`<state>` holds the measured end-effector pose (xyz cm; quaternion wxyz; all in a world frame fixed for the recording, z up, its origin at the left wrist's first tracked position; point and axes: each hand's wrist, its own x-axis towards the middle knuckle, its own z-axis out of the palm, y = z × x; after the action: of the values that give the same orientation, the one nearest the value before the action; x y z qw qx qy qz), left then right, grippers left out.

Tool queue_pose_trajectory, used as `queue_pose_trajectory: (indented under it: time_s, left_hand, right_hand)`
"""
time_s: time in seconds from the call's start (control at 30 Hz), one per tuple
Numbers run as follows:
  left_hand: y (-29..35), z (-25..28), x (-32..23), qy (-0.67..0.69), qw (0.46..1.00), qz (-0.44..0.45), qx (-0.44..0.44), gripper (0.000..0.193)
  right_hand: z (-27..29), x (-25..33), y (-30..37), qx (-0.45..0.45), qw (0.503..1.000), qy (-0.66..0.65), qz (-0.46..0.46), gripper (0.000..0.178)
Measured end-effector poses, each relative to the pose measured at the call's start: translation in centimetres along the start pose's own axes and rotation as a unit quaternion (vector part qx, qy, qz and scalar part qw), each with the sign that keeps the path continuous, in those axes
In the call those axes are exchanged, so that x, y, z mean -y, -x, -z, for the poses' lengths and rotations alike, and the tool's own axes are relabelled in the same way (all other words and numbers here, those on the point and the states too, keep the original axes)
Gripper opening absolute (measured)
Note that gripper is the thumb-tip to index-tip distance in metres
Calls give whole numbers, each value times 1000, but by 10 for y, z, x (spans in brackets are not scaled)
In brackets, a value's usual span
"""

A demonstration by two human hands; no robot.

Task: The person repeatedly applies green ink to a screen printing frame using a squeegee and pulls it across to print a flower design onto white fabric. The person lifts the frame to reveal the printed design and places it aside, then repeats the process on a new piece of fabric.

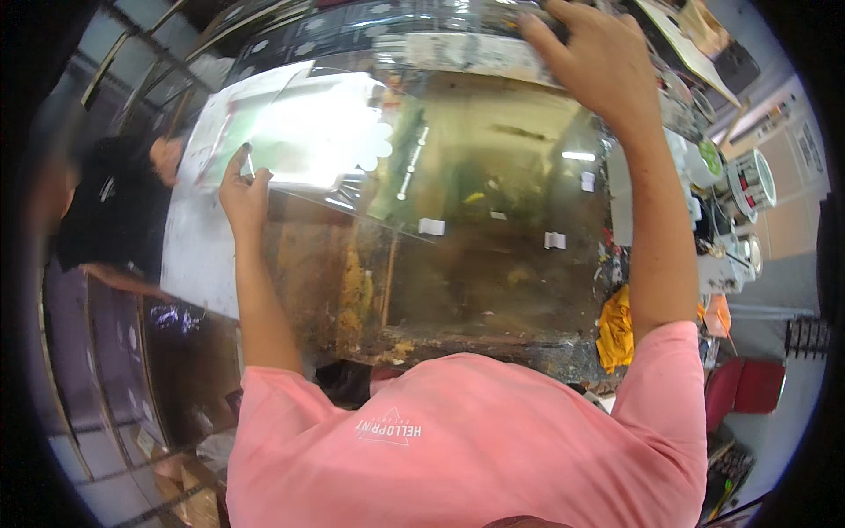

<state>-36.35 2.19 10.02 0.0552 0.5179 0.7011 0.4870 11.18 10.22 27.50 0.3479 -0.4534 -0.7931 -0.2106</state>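
We see the left hand (pixel 244 189) with thumb and forefinger nearly closed on the near left edge of a clear sheet (pixel 304 132), probably so that its broad face stays free of fingers. The sheet spans the left part of the bench (pixel 308 290), overlapping the pale board (pixel 198 229) at the left edge and reaching toward the middle; strong glare keeps us from telling whether it lies flat or hangs just above. A white scalloped shape (pixel 374 145) shows near its right end. The right hand (pixel 603 66) is over the bench's far edge toward the far right corner, thumb stretched well away from the fingers, beside the right end of a long whitish bar (pixel 475 53). We cannot tell whether it grips anything, since its fingertips run up to the top of the view; the wide spread suggests a reach or a steadying touch. Small white tabs (pixel 431 227) sit apart on the brown panel that covers the middle and right of the bench, perhaps as position marks. A yellow cloth (pixel 614 330) lies bunched at the near right corner, presumably handy for wiping, and tubs (pixel 753 180) stand beyond the right edge, which leaves the middle unobstructed. Beyond the left edge we see a co-worker (pixel 106 202) in dark clothing.
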Motion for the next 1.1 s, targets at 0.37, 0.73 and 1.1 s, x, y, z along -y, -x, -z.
queue_pose_trajectory:
  time_s: [0.37,0.73,1.1]
  left_hand:
    - [-7,48,79,-378,902,-32,-208,74]
    - [43,-41,13,-408,876,-213,147,54]
    - [0,-28,-20,-164,963,-180,114,48]
  right_hand:
    - [6,10,10,97,994,42,-33,52]
    - [5,7,5,115,992,42,-43,51]
    - [5,4,6,97,994,18,-39,52]
